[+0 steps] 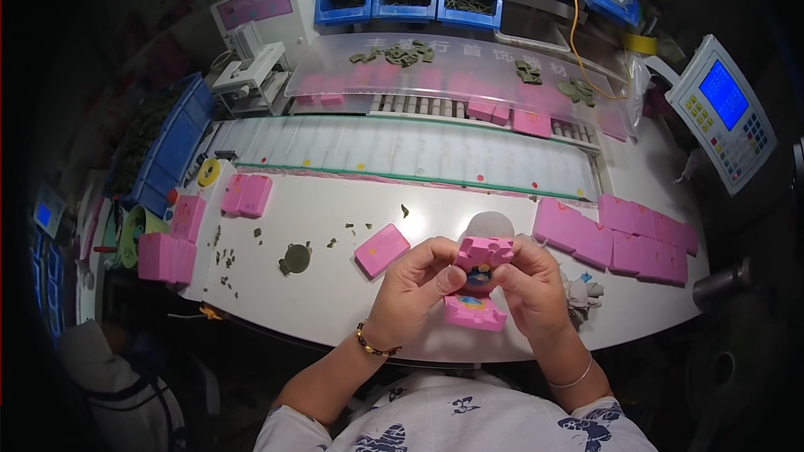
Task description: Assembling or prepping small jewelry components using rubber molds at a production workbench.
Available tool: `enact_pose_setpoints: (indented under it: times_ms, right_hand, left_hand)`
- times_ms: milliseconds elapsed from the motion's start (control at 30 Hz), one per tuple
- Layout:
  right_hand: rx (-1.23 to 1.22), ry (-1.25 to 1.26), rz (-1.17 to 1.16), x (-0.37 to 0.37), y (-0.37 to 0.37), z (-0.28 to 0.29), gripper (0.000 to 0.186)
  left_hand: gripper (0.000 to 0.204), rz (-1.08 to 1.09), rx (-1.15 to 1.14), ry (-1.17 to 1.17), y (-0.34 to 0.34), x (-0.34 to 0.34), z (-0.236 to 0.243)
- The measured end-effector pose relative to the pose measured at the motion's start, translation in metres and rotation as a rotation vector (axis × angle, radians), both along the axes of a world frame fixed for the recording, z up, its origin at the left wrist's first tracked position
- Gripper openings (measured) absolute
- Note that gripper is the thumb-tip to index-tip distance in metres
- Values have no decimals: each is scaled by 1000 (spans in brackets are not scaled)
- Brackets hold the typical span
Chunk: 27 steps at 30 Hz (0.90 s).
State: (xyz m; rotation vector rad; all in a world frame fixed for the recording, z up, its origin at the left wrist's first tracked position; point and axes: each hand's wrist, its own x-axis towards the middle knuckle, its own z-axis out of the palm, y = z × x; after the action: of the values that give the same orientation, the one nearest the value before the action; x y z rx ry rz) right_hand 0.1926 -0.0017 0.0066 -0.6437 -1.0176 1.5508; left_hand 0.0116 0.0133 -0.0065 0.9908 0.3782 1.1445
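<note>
1. Locate the upper pink notched piece (484, 251) above the near side of the white bench (335, 310), right of centre; the left hand (423, 289) and right hand (532, 289) are clamped on its opposite sides
2. Locate the lower pink notched piece (475, 314) just nearer; its support cannot be told
3. Expect light weight, rubbery firmness, good grip and little fragility; hold the outer edges, clear of the patterned face
4. Count: two notched pieces; one loose pink block (382, 249) left of them; one dark green disc (297, 259) farther left; right-side pink blocks (593, 243) overlap, count uncertain
</note>
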Motion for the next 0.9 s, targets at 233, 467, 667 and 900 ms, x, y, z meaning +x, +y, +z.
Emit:
enact_pose_setpoints:
  times_ms: [233,467,667,900]
  right_hand:
    - [10,-95,-64,0,3,6,24]
    - [-44,-9,121,9,1,-3,25]
    - [-168,-6,-25,-12,0,13,29]
    - [375,-617,-304,-10,-2,12,30]
  left_hand:
    - [19,283,212,333,-1,3,6]
    - [20,-42,107,52,2,-9,-10]
    - [29,62,-267,117,-4,0,-4]
    - [39,436,408,580,-15,7,10]
